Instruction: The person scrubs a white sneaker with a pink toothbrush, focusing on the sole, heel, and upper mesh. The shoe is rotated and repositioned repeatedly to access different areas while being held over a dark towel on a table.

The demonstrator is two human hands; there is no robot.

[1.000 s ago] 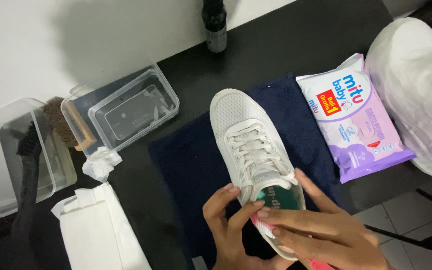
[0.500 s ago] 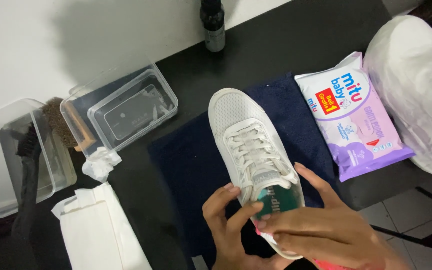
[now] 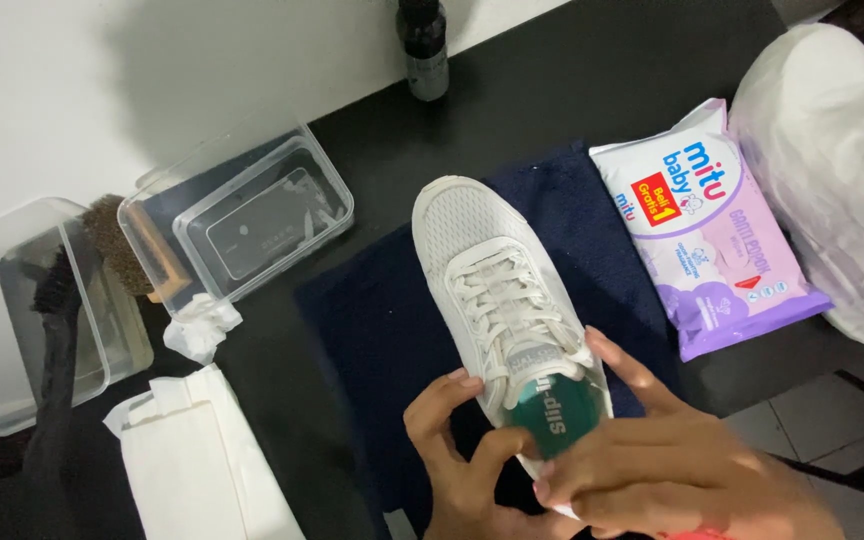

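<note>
Both hands, left hand (image 3: 462, 460) and right hand (image 3: 672, 470), held the white sneaker (image 3: 497, 290) by its heel on a navy towel (image 3: 372, 330); a wipes packet (image 3: 712, 230) lay just beside, a dark bottle (image 3: 424, 45) beyond.

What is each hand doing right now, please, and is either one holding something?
Left hand: closed on the heel end of the white sneaker, thumb on its collar.
Right hand: gripping the same shoe's heel from the other side.
</note>
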